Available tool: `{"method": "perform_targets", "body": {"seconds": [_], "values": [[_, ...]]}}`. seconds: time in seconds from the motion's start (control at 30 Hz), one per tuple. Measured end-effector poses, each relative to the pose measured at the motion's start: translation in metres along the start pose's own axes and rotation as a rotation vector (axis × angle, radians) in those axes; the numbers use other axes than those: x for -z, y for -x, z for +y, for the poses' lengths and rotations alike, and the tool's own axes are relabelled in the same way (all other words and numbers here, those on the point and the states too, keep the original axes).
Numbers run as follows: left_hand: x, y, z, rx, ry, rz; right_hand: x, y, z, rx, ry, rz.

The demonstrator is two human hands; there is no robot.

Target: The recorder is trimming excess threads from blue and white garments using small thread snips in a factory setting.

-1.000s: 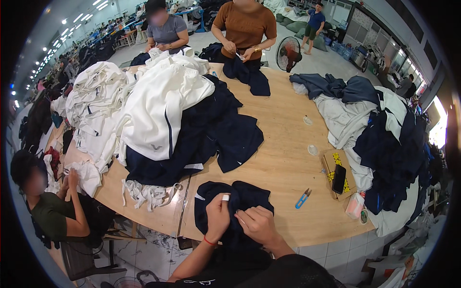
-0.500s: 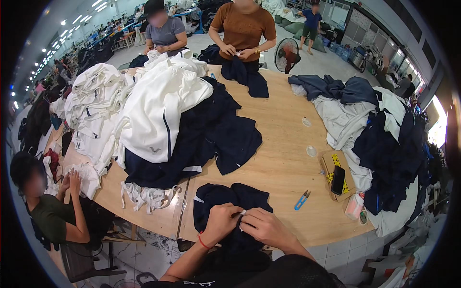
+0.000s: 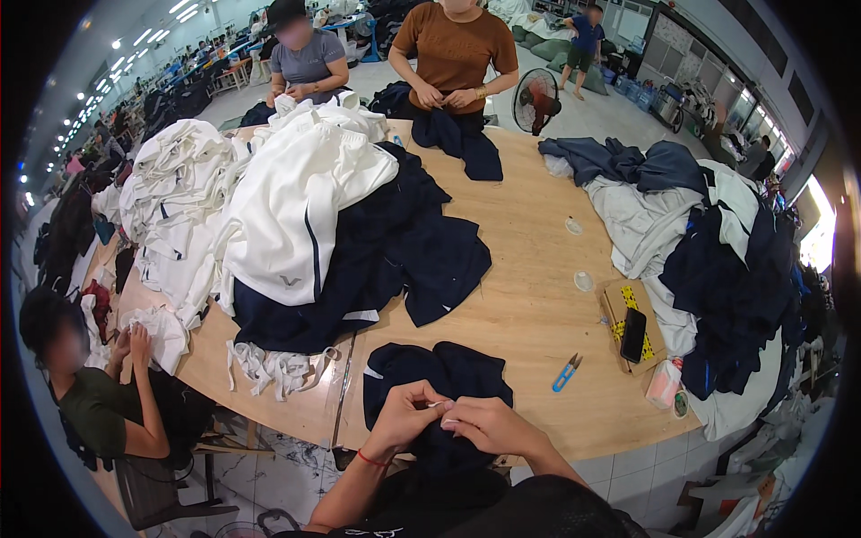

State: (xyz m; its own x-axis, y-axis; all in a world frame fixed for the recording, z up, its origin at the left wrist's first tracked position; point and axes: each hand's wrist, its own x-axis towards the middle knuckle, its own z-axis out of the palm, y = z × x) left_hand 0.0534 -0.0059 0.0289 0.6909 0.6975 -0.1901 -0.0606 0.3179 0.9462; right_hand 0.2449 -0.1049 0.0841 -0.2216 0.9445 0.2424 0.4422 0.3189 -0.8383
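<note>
Navy shorts [image 3: 473,366] lie bunched at the front edge of the table, right before me. Over their near part, my left hand [image 3: 413,416] is closed, thumb and forefinger pinching a small piece of white cord [image 3: 436,404]. My right hand [image 3: 491,425] is closed beside it, fingertips pressed together close to the left ones. What the right fingertips hold, if anything, is hidden. Blue thread snips [image 3: 567,373] rest on the table to the right of my hands. To the left lies a tangle of loose white cords [image 3: 280,369].
White garments [image 3: 287,206] are heaped over navy ones [image 3: 386,242] at left centre. Another clothing pile [image 3: 717,287] covers the right side, near a cardboard box [image 3: 619,314] with a phone [image 3: 633,335] on it. Co-workers handle garments across and left of the table; a fan [image 3: 536,100] stands behind.
My hands have drawn closer together and turned slightly. Less of the white cord shows between them now. The shorts have hardly moved.
</note>
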Motion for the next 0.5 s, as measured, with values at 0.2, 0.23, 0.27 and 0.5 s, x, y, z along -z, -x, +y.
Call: {"method": "perform_targets", "body": {"seconds": [0.2,0.23,0.27,0.5], "values": [[0.01,0.008,-0.003,0.026,0.255,-0.036,-0.023,0.001,0.014,-0.314,-0.684,0.195],[0.01,0.009,-0.003,0.023,0.305,-0.041,-0.026,0.0,0.014,-0.314,-0.685,0.191],[0.012,0.01,-0.003,0.022,0.305,-0.038,-0.03,-0.001,0.013,-0.366,-0.776,0.255],[0.022,0.01,0.0,0.042,0.368,-0.109,-0.036,-0.005,0.019,-0.369,-0.874,0.385]]}}
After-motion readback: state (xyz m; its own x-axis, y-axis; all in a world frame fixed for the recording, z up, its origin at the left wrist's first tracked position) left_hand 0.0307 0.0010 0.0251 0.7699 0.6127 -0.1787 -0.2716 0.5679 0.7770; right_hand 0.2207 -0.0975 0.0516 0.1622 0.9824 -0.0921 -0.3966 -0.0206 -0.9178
